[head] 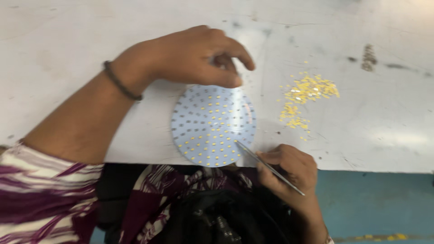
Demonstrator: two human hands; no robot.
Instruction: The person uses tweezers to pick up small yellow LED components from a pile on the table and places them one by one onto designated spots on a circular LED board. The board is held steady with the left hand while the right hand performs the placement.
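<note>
Tweezers touch round white yellow-dotted board.

Desk bare from 9 to 12 o'clock of round LED board; loose yellow chips obstruct at 2 o'clock; tweezers cross at 4 o'clock.

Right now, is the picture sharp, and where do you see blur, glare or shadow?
In the head view, the whole picture is soft with motion blur: the left hand at the round white board is smeared, and the yellow chips merge into a patch. The tweezers in the right hand show as a thin bright line. Mild glare lies on the white table; shadows are faint.
</note>
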